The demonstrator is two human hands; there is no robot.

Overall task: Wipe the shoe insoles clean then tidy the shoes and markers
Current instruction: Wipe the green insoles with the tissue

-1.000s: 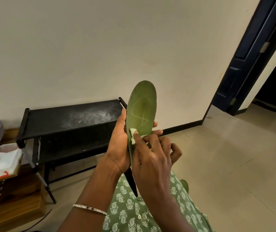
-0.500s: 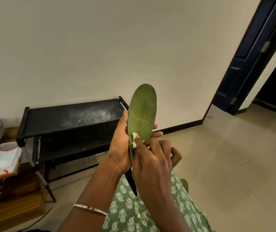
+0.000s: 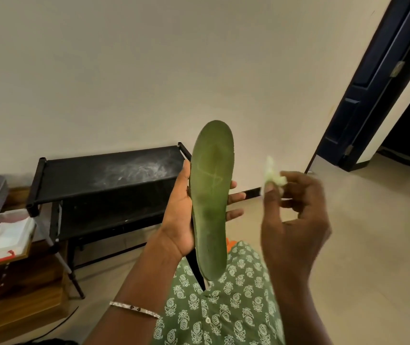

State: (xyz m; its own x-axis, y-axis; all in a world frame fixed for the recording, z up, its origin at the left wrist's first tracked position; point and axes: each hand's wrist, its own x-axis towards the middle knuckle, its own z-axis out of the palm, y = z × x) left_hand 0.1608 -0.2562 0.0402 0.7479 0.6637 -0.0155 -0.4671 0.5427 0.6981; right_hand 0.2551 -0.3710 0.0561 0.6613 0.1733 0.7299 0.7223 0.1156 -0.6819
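beige wall and tiled floor behind, dusty black rack low against the wall. left hand curled round the edges of the green insole, upright over the lap. right hand pinching a small wad of wipe, held clear to the side. likely trouble: wad too small and spent, smearing rather than lifting; thin insole flexing under pressure. faint pale pen lines crossing the forefoot, darker patch mid-length, possibly damp.

insole upright in left hand | wipe right of insole, apart | rack behind, left
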